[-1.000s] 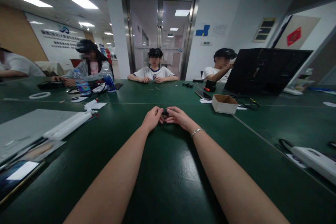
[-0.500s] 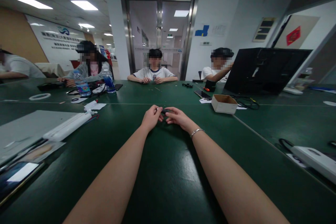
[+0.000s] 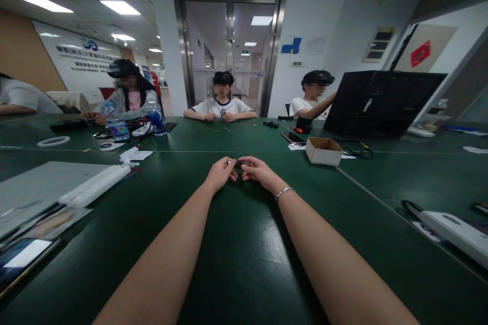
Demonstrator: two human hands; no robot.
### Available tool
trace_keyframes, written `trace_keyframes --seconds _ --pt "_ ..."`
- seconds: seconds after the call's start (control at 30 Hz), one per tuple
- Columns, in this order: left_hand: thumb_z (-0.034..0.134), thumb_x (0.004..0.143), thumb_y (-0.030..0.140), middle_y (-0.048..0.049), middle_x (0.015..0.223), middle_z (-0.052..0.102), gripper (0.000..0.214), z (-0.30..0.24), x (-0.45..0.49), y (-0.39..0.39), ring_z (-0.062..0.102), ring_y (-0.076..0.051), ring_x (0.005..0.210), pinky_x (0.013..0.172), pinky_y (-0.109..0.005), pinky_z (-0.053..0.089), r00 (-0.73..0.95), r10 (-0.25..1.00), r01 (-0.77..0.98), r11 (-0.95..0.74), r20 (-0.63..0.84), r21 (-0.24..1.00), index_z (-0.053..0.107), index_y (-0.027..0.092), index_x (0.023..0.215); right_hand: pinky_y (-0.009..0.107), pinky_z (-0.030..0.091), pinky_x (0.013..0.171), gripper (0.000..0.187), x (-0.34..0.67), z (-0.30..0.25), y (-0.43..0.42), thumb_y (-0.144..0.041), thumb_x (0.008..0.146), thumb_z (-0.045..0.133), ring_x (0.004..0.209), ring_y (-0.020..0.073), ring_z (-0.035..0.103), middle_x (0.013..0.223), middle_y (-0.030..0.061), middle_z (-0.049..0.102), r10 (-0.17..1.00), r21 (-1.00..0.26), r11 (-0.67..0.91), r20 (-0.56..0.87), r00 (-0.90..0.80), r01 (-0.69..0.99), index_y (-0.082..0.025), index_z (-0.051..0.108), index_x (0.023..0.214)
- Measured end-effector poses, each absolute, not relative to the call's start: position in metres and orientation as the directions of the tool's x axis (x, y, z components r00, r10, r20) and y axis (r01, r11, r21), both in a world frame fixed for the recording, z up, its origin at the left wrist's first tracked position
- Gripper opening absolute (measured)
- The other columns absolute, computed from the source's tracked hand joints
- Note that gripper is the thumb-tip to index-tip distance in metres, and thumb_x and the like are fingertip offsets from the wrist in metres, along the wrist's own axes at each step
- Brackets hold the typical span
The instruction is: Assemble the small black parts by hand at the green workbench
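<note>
Both my arms reach forward over a dark green table point(image 3: 244, 264). My left hand point(image 3: 220, 173) and my right hand point(image 3: 259, 170) meet at the table's middle, fingers curled and pinching a small black object point(image 3: 239, 164) between them. The object is mostly hidden by my fingertips and too small to name. A thin bracelet point(image 3: 285, 192) circles my right wrist.
A small cardboard box point(image 3: 322, 151) and a black laptop point(image 3: 381, 103) stand at the right. A white bar point(image 3: 93, 186), grey laptop point(image 3: 38, 188) and phone point(image 3: 23, 259) lie at the left. Water bottles point(image 3: 115, 122) stand far left. Several people sit across the table.
My hands stay together on the small black object, with only slight finger shifts. The view has drifted a little to the right.
</note>
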State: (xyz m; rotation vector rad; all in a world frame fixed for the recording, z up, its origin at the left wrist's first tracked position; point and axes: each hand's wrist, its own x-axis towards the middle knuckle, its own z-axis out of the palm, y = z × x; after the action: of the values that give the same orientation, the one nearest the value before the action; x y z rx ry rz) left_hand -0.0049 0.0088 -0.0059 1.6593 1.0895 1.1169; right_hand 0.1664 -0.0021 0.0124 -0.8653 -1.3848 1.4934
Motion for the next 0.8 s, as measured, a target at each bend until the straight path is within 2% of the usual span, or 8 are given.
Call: trace_keyframes --seconds 0.17,0.33,0.47,0.63,0.8 --pt "0.046 0.086 0.046 -0.0011 0.061 0.063 0.031 -0.0041 -0.0047 0.0083 0.062 -0.014 0.052 0.051 -0.022 0.043 0.188 0.949 0.191 -0.290 0.255 0.938 0.053 0.016 0.090 0.018 0.056 0.054 0.025 0.1636 0.0141 -0.0027 -0.008 0.084 0.063 0.057 0.0095 0.062 0.078 0.0013 0.062 0.938 -0.993 0.026 0.064 -0.341 -0.113 -0.016 0.057 0.107" --pt "0.046 0.087 0.043 -0.0012 0.062 0.063 0.028 -0.0014 -0.0036 0.0065 0.060 -0.012 0.050 0.048 -0.020 0.041 0.157 0.946 0.141 -0.305 0.283 0.942 0.053 0.016 0.089 0.018 0.055 0.049 0.008 0.1599 0.0165 -0.0029 -0.019 0.093 0.054 0.052 0.0104 0.062 0.073 0.0043 0.064 0.954 -0.994 -0.037 -0.004 -0.300 -0.102 -0.013 0.055 0.099" --pt "0.048 0.086 0.044 -0.0016 0.065 0.064 0.030 -0.0034 -0.0036 0.0075 0.060 -0.012 0.050 0.050 -0.021 0.042 0.171 0.942 0.139 -0.314 0.289 0.939 0.054 0.016 0.094 0.018 0.054 0.049 0.004 0.1602 0.0166 -0.0033 -0.012 0.093 0.052 0.050 0.0098 0.060 0.070 0.0049 0.064 0.953 -0.995 -0.033 -0.002 -0.301 -0.099 -0.012 0.056 0.094" --pt "0.051 0.085 0.043 -0.0009 0.067 0.063 0.029 -0.0066 -0.0040 0.0082 0.060 -0.012 0.050 0.049 -0.021 0.042 0.174 0.939 0.136 -0.320 0.296 0.937 0.051 0.017 0.099 0.018 0.055 0.050 0.019 0.1617 0.0150 -0.0033 -0.003 0.087 0.055 0.051 0.0096 0.060 0.068 0.0009 0.062 0.956 -0.992 -0.008 0.029 -0.292 -0.123 -0.014 0.056 0.102" --pt "0.052 0.085 0.043 -0.0014 0.072 0.066 0.028 -0.0065 -0.0045 0.0077 0.061 -0.012 0.050 0.049 -0.020 0.042 0.146 0.948 0.152 -0.305 0.284 0.940 0.044 0.019 0.097 0.018 0.055 0.050 0.023 0.1628 0.0132 -0.0023 -0.003 0.084 0.057 0.054 0.0092 0.060 0.072 0.0009 0.061 0.953 -0.991 0.018 0.057 -0.297 -0.131 -0.015 0.058 0.103"
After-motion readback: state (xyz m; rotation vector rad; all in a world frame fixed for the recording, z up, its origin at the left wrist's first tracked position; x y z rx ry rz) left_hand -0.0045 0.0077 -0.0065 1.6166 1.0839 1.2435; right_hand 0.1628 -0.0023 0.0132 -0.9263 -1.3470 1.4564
